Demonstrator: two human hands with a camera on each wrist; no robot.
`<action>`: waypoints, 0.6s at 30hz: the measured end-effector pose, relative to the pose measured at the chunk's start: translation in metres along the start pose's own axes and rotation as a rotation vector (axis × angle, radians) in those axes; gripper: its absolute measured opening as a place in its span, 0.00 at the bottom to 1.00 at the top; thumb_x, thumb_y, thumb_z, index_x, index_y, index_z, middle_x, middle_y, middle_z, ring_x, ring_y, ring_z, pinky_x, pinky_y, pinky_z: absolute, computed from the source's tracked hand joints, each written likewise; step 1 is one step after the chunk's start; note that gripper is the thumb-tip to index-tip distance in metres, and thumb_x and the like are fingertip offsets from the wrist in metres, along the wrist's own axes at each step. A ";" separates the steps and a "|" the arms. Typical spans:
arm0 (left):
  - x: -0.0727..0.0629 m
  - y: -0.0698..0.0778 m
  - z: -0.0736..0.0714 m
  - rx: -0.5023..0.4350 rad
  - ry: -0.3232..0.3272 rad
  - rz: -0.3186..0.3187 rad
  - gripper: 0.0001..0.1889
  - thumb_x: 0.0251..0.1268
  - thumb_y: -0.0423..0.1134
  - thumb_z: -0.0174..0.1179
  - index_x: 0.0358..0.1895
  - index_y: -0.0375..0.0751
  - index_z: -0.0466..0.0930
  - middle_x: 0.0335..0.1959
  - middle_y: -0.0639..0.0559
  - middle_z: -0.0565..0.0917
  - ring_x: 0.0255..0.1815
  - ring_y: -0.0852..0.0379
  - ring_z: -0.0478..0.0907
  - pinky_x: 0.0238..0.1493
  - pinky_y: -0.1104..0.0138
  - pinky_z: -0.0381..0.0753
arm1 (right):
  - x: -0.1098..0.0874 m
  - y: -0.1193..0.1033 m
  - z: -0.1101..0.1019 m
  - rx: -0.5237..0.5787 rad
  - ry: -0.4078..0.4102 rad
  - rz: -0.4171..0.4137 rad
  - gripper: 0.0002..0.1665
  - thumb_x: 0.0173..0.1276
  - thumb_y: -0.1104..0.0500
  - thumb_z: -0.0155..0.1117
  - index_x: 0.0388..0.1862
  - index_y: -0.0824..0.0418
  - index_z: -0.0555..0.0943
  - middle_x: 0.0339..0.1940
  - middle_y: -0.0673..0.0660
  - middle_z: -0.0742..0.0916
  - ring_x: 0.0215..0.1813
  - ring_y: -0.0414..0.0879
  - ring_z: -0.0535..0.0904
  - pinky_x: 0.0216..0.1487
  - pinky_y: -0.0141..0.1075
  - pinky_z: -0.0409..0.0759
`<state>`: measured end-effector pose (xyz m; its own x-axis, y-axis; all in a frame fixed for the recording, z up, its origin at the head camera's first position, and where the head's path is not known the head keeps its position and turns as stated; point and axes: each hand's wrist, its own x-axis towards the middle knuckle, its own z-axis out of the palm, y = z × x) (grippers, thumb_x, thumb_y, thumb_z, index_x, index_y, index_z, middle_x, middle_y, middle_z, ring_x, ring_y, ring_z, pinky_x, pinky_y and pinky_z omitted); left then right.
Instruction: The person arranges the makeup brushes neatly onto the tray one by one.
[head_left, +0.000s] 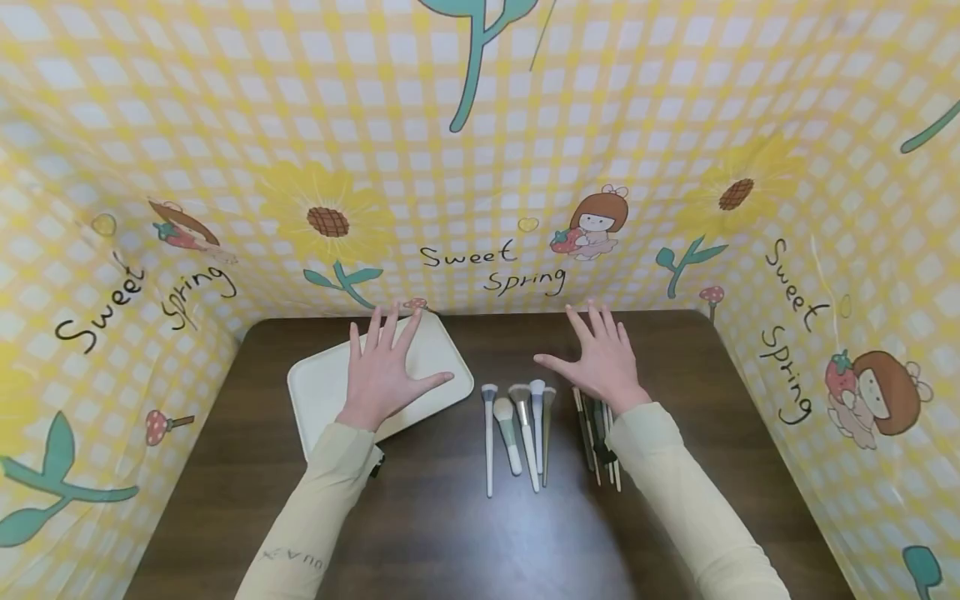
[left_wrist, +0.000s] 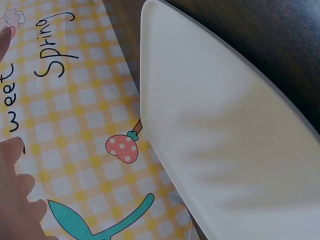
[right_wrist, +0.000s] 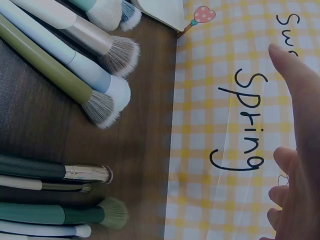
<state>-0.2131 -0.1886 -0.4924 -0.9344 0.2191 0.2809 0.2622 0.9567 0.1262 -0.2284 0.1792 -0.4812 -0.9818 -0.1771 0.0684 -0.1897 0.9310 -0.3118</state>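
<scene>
My left hand (head_left: 384,367) is spread above a white rectangular tray (head_left: 322,392), fingers straight and holding nothing. In the left wrist view, soft finger-like shadows fall across the tray's bare surface. Over on the right, my right hand (head_left: 603,362) has its fingers fanned out too, with nothing in it. It is nearest to a group of slim makeup brushes (head_left: 588,437), partly hidden by the wrist and sleeve. These include a dark green brush (right_wrist: 55,212). Between the hands lies a row of larger makeup brushes (head_left: 527,433), bristles pointing away from me, among them an olive-handled brush (right_wrist: 50,65).
Everything lies on a dark brown wooden table (head_left: 450,542). A yellow checked cloth (head_left: 465,192) with flowers and lettering hangs as a wall behind the table and along both sides. The tray stands at an angle near the table's back edge.
</scene>
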 end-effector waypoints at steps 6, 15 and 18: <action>-0.002 -0.002 0.001 -0.010 0.006 -0.008 0.61 0.47 0.88 0.48 0.84 0.59 0.49 0.84 0.46 0.42 0.83 0.44 0.36 0.75 0.38 0.30 | -0.002 0.007 0.002 0.020 0.003 0.026 0.68 0.55 0.11 0.47 0.86 0.46 0.47 0.85 0.59 0.46 0.83 0.56 0.37 0.78 0.58 0.41; -0.007 -0.007 -0.001 -0.038 0.027 -0.022 0.62 0.46 0.87 0.52 0.81 0.51 0.58 0.83 0.41 0.50 0.81 0.38 0.47 0.75 0.36 0.35 | -0.007 0.011 0.001 0.135 0.042 0.061 0.64 0.62 0.19 0.56 0.85 0.55 0.52 0.84 0.63 0.52 0.83 0.59 0.43 0.76 0.60 0.52; -0.011 -0.009 0.000 -0.050 0.028 -0.030 0.61 0.47 0.86 0.52 0.80 0.49 0.60 0.82 0.39 0.52 0.80 0.36 0.49 0.75 0.36 0.35 | -0.012 0.009 0.001 0.185 0.044 0.068 0.61 0.66 0.24 0.59 0.84 0.57 0.52 0.84 0.64 0.54 0.82 0.60 0.46 0.75 0.61 0.55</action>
<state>-0.2047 -0.1997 -0.4964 -0.9352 0.1838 0.3027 0.2462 0.9518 0.1827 -0.2184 0.1894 -0.4859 -0.9918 -0.0980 0.0818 -0.1255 0.8653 -0.4853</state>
